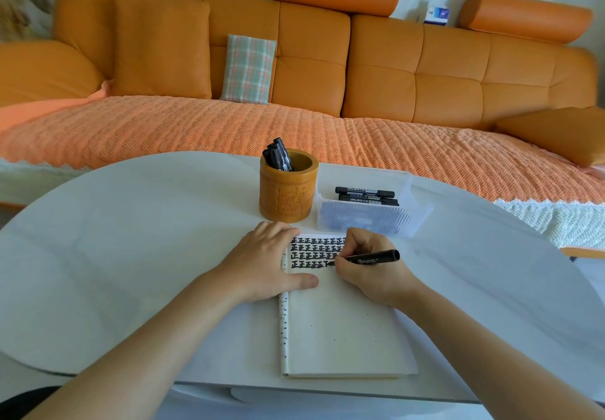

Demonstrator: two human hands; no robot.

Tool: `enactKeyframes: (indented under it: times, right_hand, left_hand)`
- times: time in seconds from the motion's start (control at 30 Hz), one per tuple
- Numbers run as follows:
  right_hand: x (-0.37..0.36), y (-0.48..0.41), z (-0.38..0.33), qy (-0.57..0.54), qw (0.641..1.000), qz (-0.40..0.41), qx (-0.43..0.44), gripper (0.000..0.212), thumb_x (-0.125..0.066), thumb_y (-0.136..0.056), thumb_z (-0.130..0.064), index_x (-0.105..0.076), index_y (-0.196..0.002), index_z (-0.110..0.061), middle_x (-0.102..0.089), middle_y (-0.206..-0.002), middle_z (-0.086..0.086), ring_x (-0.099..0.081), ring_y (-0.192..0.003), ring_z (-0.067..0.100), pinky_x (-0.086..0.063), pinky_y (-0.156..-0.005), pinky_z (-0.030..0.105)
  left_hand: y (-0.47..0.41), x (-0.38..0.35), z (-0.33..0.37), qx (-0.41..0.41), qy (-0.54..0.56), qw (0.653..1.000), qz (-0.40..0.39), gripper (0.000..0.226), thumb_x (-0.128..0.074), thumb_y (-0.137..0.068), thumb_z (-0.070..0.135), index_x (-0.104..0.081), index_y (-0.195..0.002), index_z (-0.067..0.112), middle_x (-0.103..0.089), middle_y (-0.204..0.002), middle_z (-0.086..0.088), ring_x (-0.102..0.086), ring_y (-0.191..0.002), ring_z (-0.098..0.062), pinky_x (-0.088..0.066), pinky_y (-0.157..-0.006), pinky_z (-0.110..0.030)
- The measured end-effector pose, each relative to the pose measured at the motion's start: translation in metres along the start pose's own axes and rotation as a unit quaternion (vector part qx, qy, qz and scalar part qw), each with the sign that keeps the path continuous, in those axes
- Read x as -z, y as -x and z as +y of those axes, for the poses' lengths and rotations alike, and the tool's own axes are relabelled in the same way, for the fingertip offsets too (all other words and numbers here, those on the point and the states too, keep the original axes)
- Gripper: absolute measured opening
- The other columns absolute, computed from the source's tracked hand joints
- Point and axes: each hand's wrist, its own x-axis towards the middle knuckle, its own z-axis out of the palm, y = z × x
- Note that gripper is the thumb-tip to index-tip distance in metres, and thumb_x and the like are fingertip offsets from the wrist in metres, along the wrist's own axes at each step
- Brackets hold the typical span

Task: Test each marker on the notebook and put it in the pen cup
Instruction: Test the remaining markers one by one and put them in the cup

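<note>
In the head view, my right hand (370,269) pinches the marker (373,258) in curled fingers, its tip on the rows of test marks on the notebook (340,331). My left hand (262,265) lies flat with fingers straight on the notebook's nine o'clock edge, to stop it sliding. The pen cup (288,193) stands at its twelve o'clock, close for the drop, and spare markers (365,194) lie in the tray (370,218) at one o'clock.

white table (131,239), orange sofa (376,69) bearing plaid cushion (247,69) and woven throw (196,131)
</note>
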Motion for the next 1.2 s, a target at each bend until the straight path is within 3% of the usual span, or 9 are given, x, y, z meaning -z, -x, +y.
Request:
enactKeyframes:
  times: [0.13,0.27,0.57,0.7,0.8,0.9,1.0,1.1,1.2]
  right_hand:
    - [-0.001,0.001,0.001,-0.005,1.000,0.008,0.011,0.023,-0.070,-0.083,-0.003,-0.052,-0.069,-0.008,-0.055,-0.060,-0.008,-0.045,-0.054,0.009,-0.037,-0.050,0.022]
    - [0.001,0.002,0.000,0.003,1.000,-0.021,0.023,0.019,-0.070,-0.077,-0.014,-0.054,-0.068,-0.009,-0.058,-0.064,-0.002,-0.047,-0.057,0.011,-0.039,-0.052,0.026]
    - [0.001,0.002,-0.002,0.000,1.000,-0.029,0.009,0.020,-0.071,-0.078,-0.008,-0.055,-0.067,-0.007,-0.059,-0.064,-0.002,-0.050,-0.057,0.010,-0.042,-0.052,0.024]
    - [0.002,0.003,-0.005,0.002,1.000,-0.029,0.007,0.016,-0.066,-0.071,-0.013,-0.051,-0.066,-0.009,-0.055,-0.061,-0.002,-0.048,-0.055,0.011,-0.040,-0.050,0.025]
    - [0.001,0.003,-0.005,-0.033,0.999,-0.005,0.004,0.019,-0.067,-0.077,-0.005,-0.050,-0.067,-0.007,-0.051,-0.057,-0.002,-0.043,-0.051,0.012,-0.034,-0.048,0.024]
    - [0.006,0.001,-0.008,-0.095,0.995,0.021,0.001,0.015,-0.067,-0.087,0.002,-0.056,-0.078,-0.004,-0.054,-0.059,0.001,-0.043,-0.051,0.016,-0.033,-0.047,0.026]
    - [0.010,0.001,-0.015,-0.080,0.996,0.026,0.024,0.013,-0.069,-0.087,0.002,-0.069,-0.090,-0.010,-0.064,-0.067,-0.002,-0.053,-0.055,0.018,-0.041,-0.048,0.021]
    - [0.014,-0.001,-0.019,-0.078,0.997,0.010,0.020,0.025,-0.061,-0.092,0.004,-0.073,-0.102,-0.016,-0.072,-0.076,0.003,-0.058,-0.057,0.022,-0.041,-0.044,0.027]
    - [0.021,-0.001,-0.024,-0.068,0.996,-0.051,0.029,0.037,-0.047,-0.099,0.007,-0.065,-0.122,-0.015,-0.073,-0.092,0.011,-0.062,-0.064,0.024,-0.047,-0.046,0.033]
  left_hand:
    - [0.000,0.001,0.001,-0.001,0.001,1.000,0.003,0.095,-0.058,-0.072,0.078,-0.029,-0.147,0.028,-0.032,-0.143,0.016,-0.023,-0.132,-0.006,-0.027,-0.107,-0.029]
    - [0.000,0.001,0.001,-0.002,-0.004,1.000,0.004,0.095,-0.058,-0.072,0.077,-0.029,-0.147,0.028,-0.031,-0.142,0.017,-0.023,-0.131,-0.005,-0.026,-0.104,-0.026]
    - [0.000,0.002,0.001,0.003,0.001,1.000,0.000,0.094,-0.058,-0.071,0.078,-0.029,-0.146,0.029,-0.032,-0.141,0.018,-0.023,-0.130,-0.004,-0.027,-0.105,-0.026]
    - [0.001,0.001,0.000,0.005,0.005,1.000,-0.005,0.096,-0.056,-0.071,0.080,-0.028,-0.147,0.029,-0.031,-0.142,0.018,-0.023,-0.131,-0.004,-0.028,-0.107,-0.028]
    - [0.002,0.001,0.000,0.007,0.003,1.000,-0.006,0.096,-0.055,-0.071,0.079,-0.026,-0.148,0.029,-0.029,-0.145,0.018,-0.022,-0.133,-0.004,-0.027,-0.108,-0.028]
    - [0.003,0.003,0.000,0.003,-0.002,1.000,-0.014,0.095,-0.051,-0.072,0.081,-0.025,-0.148,0.030,-0.028,-0.147,0.018,-0.021,-0.135,-0.003,-0.026,-0.110,-0.029]
    - [0.004,0.008,-0.001,0.007,0.014,1.000,-0.017,0.089,-0.041,-0.078,0.080,-0.022,-0.151,0.032,-0.025,-0.154,0.016,-0.020,-0.140,-0.004,-0.024,-0.113,-0.030]
    - [0.007,0.020,-0.007,0.029,0.050,0.998,-0.005,0.067,-0.044,-0.093,0.060,-0.021,-0.152,0.037,-0.025,-0.156,0.018,-0.022,-0.143,-0.005,-0.025,-0.113,-0.031]
    - [0.011,0.034,-0.016,0.035,0.032,0.999,0.020,0.049,-0.053,-0.094,0.039,-0.038,-0.140,0.036,-0.046,-0.135,0.020,-0.041,-0.128,-0.006,-0.038,-0.105,-0.032]
